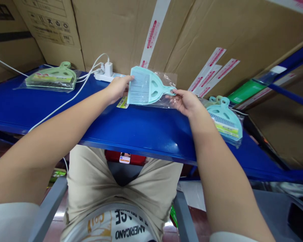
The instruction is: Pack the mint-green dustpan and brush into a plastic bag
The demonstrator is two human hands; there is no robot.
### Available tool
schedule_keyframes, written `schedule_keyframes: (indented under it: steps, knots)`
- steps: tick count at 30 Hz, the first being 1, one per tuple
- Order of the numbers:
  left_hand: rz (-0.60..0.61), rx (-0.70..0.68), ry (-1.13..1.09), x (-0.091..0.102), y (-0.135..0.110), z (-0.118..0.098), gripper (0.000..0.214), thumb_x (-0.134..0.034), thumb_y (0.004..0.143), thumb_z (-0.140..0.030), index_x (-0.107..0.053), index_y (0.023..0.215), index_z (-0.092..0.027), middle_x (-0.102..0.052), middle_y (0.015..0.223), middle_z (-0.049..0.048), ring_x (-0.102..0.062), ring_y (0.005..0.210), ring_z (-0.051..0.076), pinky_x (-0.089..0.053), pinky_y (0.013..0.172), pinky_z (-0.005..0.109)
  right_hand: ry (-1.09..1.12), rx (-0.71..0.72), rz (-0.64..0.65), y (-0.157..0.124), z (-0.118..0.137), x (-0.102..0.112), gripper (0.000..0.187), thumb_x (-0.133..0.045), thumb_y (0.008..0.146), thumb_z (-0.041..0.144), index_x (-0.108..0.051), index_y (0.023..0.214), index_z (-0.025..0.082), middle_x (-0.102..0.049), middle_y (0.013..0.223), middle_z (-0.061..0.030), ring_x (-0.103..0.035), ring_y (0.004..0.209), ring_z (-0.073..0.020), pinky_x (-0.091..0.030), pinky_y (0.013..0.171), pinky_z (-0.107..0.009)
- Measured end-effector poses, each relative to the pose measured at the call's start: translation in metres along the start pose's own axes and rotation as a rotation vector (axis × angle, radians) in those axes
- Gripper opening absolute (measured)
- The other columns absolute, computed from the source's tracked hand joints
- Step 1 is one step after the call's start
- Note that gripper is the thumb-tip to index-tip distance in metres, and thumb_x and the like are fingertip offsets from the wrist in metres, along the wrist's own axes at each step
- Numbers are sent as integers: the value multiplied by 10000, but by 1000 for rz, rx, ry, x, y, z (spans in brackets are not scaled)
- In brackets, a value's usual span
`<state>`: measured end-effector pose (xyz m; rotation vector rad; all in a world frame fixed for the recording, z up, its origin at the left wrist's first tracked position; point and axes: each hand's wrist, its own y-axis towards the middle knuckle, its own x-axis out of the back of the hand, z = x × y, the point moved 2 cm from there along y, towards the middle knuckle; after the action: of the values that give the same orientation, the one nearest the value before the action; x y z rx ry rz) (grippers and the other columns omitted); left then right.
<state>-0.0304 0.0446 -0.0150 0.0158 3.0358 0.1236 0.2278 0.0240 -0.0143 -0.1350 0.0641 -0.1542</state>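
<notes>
Above the blue shelf [141,126], a light-blue dustpan and brush set [155,88] is held sideways between my two hands, its bristles facing me. My left hand [119,88] grips the wide edge of the pan, thumb on the front. Fingers of my right hand [183,101] pinch the handle end. Clear plastic wrap [169,80] shows behind the handle. Beneath my left hand a yellow-green label [123,102] sticks out; what it is fixed to is hidden.
A wrapped green dustpan set [53,78] lies at the left, near a power strip [103,77] with white cables. More wrapped dustpan sets [226,117] lie beside my right forearm. A green bottle [249,90] leans at the right; cardboard boxes [116,30] stand behind.
</notes>
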Motion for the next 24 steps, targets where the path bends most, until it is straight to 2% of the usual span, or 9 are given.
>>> schedule_keyframes:
  steps: [2, 5, 11, 16, 18, 21, 24]
  knots:
    - [5, 61, 0, 1, 0, -2, 80, -627, 888, -208, -698, 896, -171, -752, 820, 81, -801, 1053, 273, -669, 994, 407, -10, 49, -17, 7, -1, 5, 210, -586, 977, 138, -559, 787, 223, -703, 740, -45, -569, 540, -117, -489, 481, -192]
    - [-23, 51, 9, 3, 0, -4, 77, -668, 793, -116, -695, 833, -176, -728, 741, 59, -801, 976, 244, -666, 1006, 385, -44, 87, -88, 13, -2, 12, 174, -576, 978, 154, -570, 817, 222, -717, 769, -53, -564, 541, -114, -460, 468, -188]
    - [43, -77, 124, 10, 9, 2, 179, -738, 680, -6, -703, 753, -165, -716, 725, 92, -790, 1007, 316, -621, 1080, 545, -92, 100, -230, 14, -1, 18, 80, -581, 935, 169, -626, 901, 225, -705, 710, -46, -640, 612, -158, -518, 527, -221]
    - [105, -144, 281, 24, 22, 9, 149, -789, 668, -98, -714, 741, -204, -718, 725, 107, -762, 1017, 363, -619, 1018, 585, -46, 43, -322, 13, 0, 19, 112, -525, 926, 134, -592, 905, 221, -711, 740, -50, -707, 692, -167, -606, 646, -244]
    - [84, -198, 432, 28, 24, 9, 110, -796, 701, -165, -720, 764, -213, -731, 768, 104, -750, 1061, 364, -601, 1045, 569, -31, 30, -341, 10, 1, 18, 128, -496, 946, 127, -583, 928, 218, -708, 754, -53, -719, 700, -166, -618, 666, -247]
    - [56, -279, 729, 31, 21, 7, 139, -791, 731, -220, -754, 865, -204, -770, 954, 117, -721, 1193, 373, -520, 1161, 535, -24, 18, -411, 7, 4, 22, 143, -477, 971, 130, -590, 1003, 213, -677, 709, -33, -704, 644, -167, -627, 646, -265]
    - [159, -265, 938, 27, 18, 12, 330, -776, 775, -280, -789, 1097, -207, -781, 1161, 132, -694, 1276, 388, -469, 1205, 521, -86, 16, -497, 8, 5, 32, 158, -479, 985, 150, -596, 1071, 212, -625, 634, 2, -668, 566, -171, -621, 585, -276]
